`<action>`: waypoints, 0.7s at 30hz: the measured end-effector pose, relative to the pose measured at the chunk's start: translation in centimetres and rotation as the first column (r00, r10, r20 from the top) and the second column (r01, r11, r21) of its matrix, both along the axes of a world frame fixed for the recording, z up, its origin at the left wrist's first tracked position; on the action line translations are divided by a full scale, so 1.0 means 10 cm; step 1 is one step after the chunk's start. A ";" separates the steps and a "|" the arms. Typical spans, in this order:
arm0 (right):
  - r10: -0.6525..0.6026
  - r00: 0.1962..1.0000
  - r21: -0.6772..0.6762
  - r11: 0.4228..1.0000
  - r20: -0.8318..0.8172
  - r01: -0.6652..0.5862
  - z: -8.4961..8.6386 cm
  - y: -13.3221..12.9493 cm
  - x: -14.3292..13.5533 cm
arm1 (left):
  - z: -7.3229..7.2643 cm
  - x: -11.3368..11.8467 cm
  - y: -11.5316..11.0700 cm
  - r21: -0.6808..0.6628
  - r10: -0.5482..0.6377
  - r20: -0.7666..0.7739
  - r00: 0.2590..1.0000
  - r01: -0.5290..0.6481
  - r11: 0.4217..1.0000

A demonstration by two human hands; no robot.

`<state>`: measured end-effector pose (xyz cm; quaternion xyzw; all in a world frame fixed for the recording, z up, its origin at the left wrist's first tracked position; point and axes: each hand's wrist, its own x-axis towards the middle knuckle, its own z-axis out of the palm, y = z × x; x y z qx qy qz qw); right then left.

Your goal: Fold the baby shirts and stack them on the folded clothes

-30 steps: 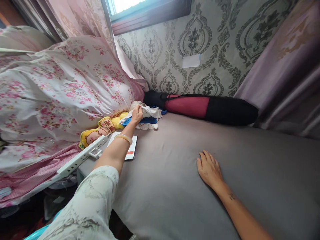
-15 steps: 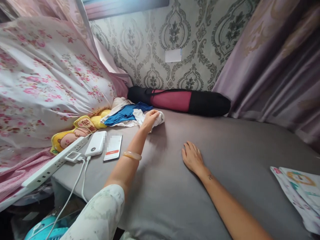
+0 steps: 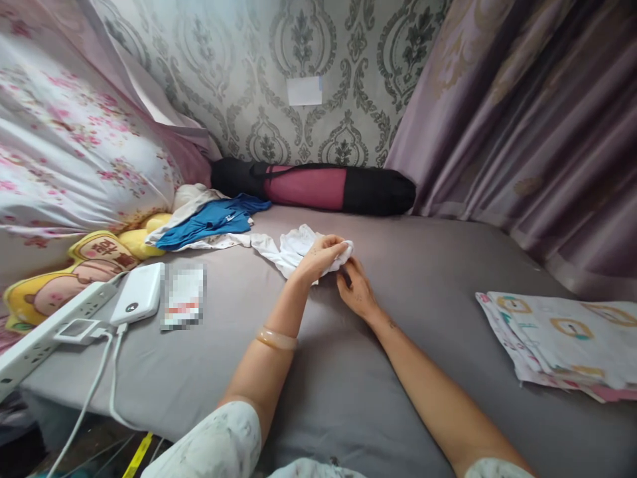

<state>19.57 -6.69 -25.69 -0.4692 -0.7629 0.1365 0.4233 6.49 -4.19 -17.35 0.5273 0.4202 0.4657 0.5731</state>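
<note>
A crumpled white garment [image 3: 297, 242] lies on the grey bed sheet, and one end is lifted in my left hand [image 3: 321, 257]. My left fingers are closed round that bunched end. My right hand [image 3: 357, 289] is at the near right edge of the same cloth, its fingers curled against it and its thumb lower down. The fabric partly hides those right fingertips. Behind and to the left, a blue garment [image 3: 209, 222] lies on a pale patterned cloth [image 3: 226, 241] whose edge meets the white garment.
A phone [image 3: 183, 297], white power bank [image 3: 138, 292] and power strip [image 3: 54, 322] with cables are at left, beside a yellow cartoon cushion [image 3: 74, 275]. A black and pink long bag [image 3: 306, 186] lies along the wall. Folded printed cloths [image 3: 562, 332] are stacked at right.
My left hand has drawn the white garment away from the pile, toward the right in view. My right hand has left the sheet and come up to the cloth. The view has shifted rightward.
</note>
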 end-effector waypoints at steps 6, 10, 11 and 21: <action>-0.051 0.998 -0.077 0.996 0.039 0.054 -0.03 0.04 0.04 | 0.01 -0.04 -0.07 0.028 -0.149 -0.057 0.987 0.151 0.988; -0.101 0.995 -0.062 0.993 0.004 0.101 -0.01 0.13 0.15 | 0.07 -0.17 -0.11 0.108 -0.235 -0.170 0.957 0.256 0.961; -0.125 0.992 -0.047 0.991 -0.019 0.124 0.02 0.16 0.20 | 0.09 -0.21 -0.11 0.133 -0.225 -0.222 0.949 0.258 0.957; -0.237 0.970 0.031 0.971 -0.046 0.239 0.98 -0.08 0.62 | 0.09 -0.35 -0.10 0.327 -0.021 -0.475 0.880 0.199 0.924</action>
